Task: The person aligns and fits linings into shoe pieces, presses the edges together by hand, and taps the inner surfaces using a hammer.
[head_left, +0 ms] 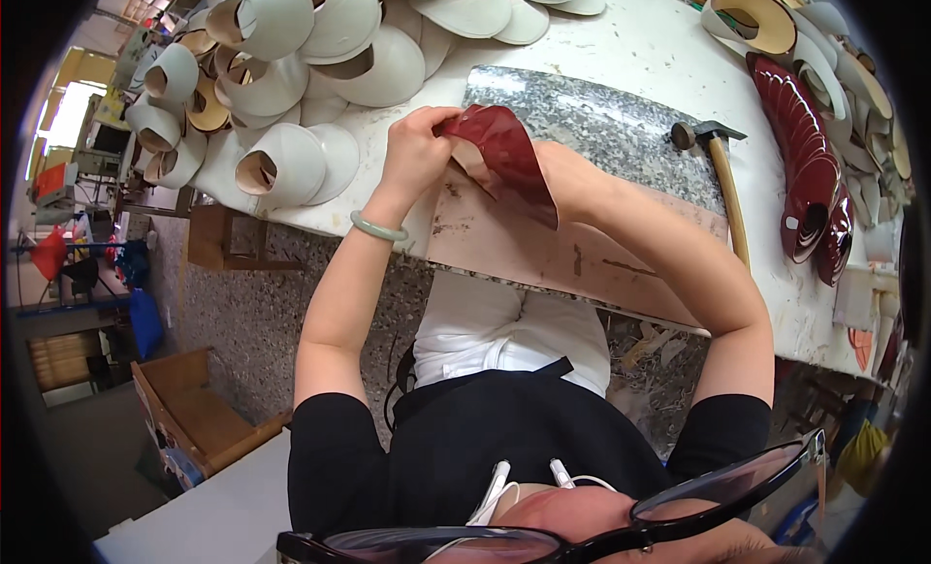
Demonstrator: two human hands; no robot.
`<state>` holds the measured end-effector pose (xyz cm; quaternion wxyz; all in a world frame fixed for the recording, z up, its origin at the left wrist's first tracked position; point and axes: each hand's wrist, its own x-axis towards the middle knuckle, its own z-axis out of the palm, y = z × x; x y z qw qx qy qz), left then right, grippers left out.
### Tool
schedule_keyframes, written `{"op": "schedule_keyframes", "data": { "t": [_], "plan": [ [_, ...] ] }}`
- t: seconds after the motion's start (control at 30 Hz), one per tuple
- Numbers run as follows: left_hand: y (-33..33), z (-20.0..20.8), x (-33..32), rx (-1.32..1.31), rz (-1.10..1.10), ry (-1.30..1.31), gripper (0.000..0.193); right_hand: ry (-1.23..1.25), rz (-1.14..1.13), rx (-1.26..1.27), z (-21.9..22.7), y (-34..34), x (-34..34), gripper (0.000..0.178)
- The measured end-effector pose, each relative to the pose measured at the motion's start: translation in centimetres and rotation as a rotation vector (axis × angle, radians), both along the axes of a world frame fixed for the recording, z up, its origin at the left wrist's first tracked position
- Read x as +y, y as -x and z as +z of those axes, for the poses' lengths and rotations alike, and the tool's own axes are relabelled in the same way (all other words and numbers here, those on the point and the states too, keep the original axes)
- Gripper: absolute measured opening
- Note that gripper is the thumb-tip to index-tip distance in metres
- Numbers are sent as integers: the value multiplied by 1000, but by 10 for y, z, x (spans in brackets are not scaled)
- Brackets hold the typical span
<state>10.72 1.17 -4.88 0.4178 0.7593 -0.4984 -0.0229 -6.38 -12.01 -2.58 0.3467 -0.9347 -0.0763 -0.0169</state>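
Head view: a long white table (640,40) with a scuffed, marked surface stands before a seated person. At its far left lies a heap of curved white shoe-upper-like pieces (378,64), overlapping, several standing as open rounded shells. Before the person lies a black-and-grey speckled stone slab (601,128); a flat pinkish-tan sheet (504,239), stained and scratched, covers its near part. At the right of the table, a nested stack of glossy dark red curved pieces (800,147) extends toward the near edge. Between slab and stack rests a hammer (725,176) with a dark metal head and a pale wooden handle, the handle end directed toward the person.

A single glossy dark red curved piece (509,157) is held between both hands, over the sheet; contact with the sheet cannot be confirmed. The left hand (419,147) grips its upper left edge, fingers closed narrowly on it. The right hand (562,176) is at its right side; those fingers are hidden behind the piece, their state undetermined. A pale green bangle (376,226) encircles the left wrist.
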Motion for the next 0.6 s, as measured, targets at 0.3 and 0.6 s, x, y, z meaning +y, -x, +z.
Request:
{"op": "schedule_keyframes", "data": {
  "t": [0.3,0.6],
  "plan": [
    [-6,4,11,582,-54,-98,22,183,-199,-267,-21,-31,9,30],
    [34,21,29,827,-243,212,22,-151,-640,19,19,-26,22,24]
  ]
}}
